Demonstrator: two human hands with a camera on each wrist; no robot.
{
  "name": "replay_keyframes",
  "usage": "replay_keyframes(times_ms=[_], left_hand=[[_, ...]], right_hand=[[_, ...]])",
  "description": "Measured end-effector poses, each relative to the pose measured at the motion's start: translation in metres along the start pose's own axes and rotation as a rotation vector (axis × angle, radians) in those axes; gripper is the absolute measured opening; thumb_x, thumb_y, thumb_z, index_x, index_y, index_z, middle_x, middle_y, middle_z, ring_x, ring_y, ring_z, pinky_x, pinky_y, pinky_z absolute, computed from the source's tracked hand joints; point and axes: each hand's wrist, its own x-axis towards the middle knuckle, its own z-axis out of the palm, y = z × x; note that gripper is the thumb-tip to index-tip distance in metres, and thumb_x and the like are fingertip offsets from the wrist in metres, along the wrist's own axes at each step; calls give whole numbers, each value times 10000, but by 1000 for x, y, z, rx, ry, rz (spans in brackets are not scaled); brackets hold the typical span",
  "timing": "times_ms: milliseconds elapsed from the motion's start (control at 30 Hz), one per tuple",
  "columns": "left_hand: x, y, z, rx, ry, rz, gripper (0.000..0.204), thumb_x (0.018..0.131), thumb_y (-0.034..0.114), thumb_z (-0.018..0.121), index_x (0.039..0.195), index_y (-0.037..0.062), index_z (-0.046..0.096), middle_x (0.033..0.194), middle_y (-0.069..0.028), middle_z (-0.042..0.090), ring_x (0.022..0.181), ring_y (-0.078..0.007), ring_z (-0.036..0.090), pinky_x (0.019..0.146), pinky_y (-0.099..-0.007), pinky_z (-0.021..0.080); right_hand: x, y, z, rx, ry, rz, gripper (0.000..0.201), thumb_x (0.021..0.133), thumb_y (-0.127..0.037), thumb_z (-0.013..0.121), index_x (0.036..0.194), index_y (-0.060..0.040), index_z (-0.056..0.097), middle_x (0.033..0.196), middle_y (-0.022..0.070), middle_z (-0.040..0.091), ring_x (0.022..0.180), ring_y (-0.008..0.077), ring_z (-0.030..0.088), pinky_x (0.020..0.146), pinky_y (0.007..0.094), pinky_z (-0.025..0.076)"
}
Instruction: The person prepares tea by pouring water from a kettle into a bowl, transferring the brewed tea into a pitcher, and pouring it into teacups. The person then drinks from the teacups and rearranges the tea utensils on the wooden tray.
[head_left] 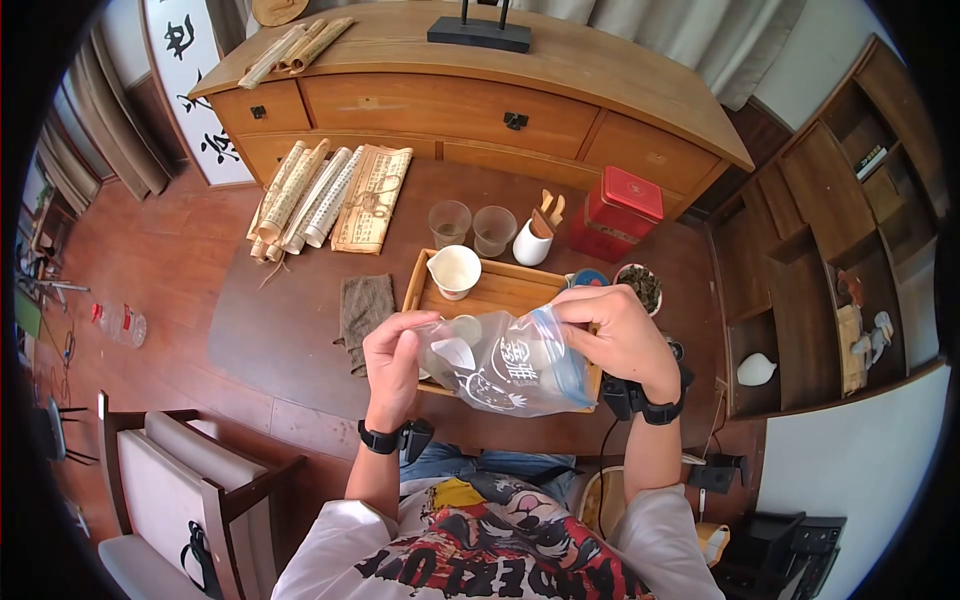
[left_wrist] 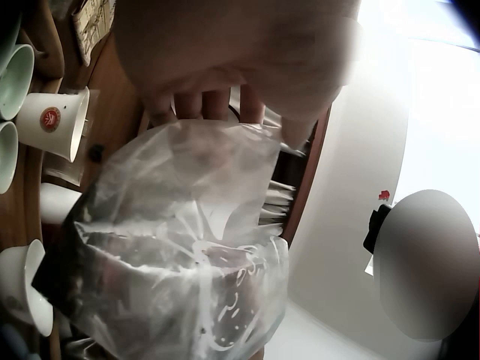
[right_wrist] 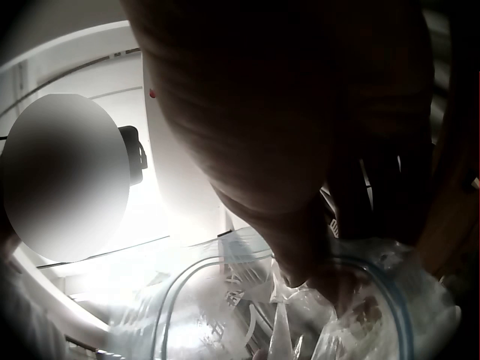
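Observation:
A clear zip bag [head_left: 505, 370] with white printing hangs sideways above the wooden tray [head_left: 411, 290]. My left hand [head_left: 392, 362] pinches its left end between thumb and fingers. At the right end, beside the blue zip strip, my right hand [head_left: 628, 335] pinches the plastic. The left wrist view has the crinkled bag [left_wrist: 180, 255] below the fingers. In the right wrist view, the zip strip [right_wrist: 405, 330] curves apart around the bag's mouth, under a dark, shadowed hand. A white pitcher [head_left: 455, 272] stands on the tray, just past the bag.
Two glasses [head_left: 494, 232], a white holder [head_left: 532, 243] with wooden tools and a red tin [head_left: 617, 213] stand behind the tray. A bowl of dark leaves [head_left: 640, 287] is right of it. A brown cloth [head_left: 366, 312] and bamboo scrolls [head_left: 300, 200] lie left.

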Motion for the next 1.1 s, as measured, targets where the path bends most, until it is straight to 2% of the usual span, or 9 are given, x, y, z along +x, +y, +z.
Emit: replay_keyframes(times_ms=[133, 367, 567, 633, 667, 833, 933, 1033, 1100], left_hand=[[1, 2, 0, 106, 75, -52, 254, 1141, 166, 676, 1107, -49, 806, 1088, -108, 813, 1041, -177, 767, 941, -326, 585], [-2, -15, -11, 61, 178, -82, 264, 1133, 187, 695, 1103, -53, 804, 1079, -110, 816, 1007, -152, 748, 924, -302, 572], [8, 30, 22, 284, -81, -87, 236, 1021, 140, 816, 1178, -36, 821, 1115, -102, 835, 1025, -182, 760, 941, -344, 591], [12, 36, 19, 674, -342, -60, 244, 980, 96, 834, 1192, -25, 829, 1096, -91, 846, 1022, -185, 770, 937, -350, 601], [12, 34, 20, 704, -343, -69, 196, 1012, 86, 803, 1171, -24, 833, 1064, -82, 850, 1001, -165, 767, 916, -327, 602], [1, 19, 11, 325, -56, -192, 175, 1074, 101, 744, 1154, -28, 832, 1067, -81, 838, 967, -143, 750, 901, -305, 590], [3, 16, 10, 125, 57, -174, 201, 1110, 135, 714, 1151, -32, 817, 1070, -74, 826, 960, -132, 739, 896, -293, 578], [5, 7, 12, 15, 105, -146, 245, 1133, 186, 700, 1167, -38, 794, 1076, -72, 818, 966, -125, 737, 904, -286, 570], [6, 5, 16, -16, 89, -164, 249, 1133, 190, 701, 1164, -37, 797, 1079, -78, 819, 979, -124, 739, 922, -289, 568]], right_hand=[[-1, 4, -1, -34, -22, 11, 165, 963, -69, 799, 1108, 8, 813, 941, 153, 768, 813, 330, 721, 752, 383, 558], [1, 7, -2, -57, 131, -21, 227, 990, -59, 774, 1205, -69, 847, 1001, 173, 805, 828, 344, 747, 752, 393, 584], [1, -5, -1, -49, 152, -6, 224, 989, -65, 775, 1198, -85, 852, 999, 188, 806, 823, 347, 764, 746, 396, 585], [1, -7, 0, -70, 137, -7, 221, 985, -75, 782, 1194, -84, 853, 1003, 194, 806, 816, 353, 763, 743, 398, 583], [0, -6, 0, -68, 136, -23, 217, 1002, -97, 781, 1208, -70, 845, 1007, 189, 815, 814, 325, 777, 748, 385, 590], [-23, 5, -14, 222, 170, 105, 391, 1032, -219, 815, 1369, -27, 764, 1071, 143, 846, 927, 223, 812, 848, 346, 609], [-44, 47, 10, 563, 198, 68, 864, 948, -368, 912, 1630, -10, 520, 1351, 133, 778, 1230, 228, 745, 1107, 390, 549], [-35, 46, 53, 505, 79, 107, 945, 915, -313, 946, 1666, -4, 464, 1453, 157, 723, 1323, 240, 695, 1151, 417, 541], [-31, 50, 82, 539, 147, 104, 815, 942, -265, 928, 1620, -21, 549, 1395, 138, 761, 1271, 219, 725, 1105, 393, 562]])
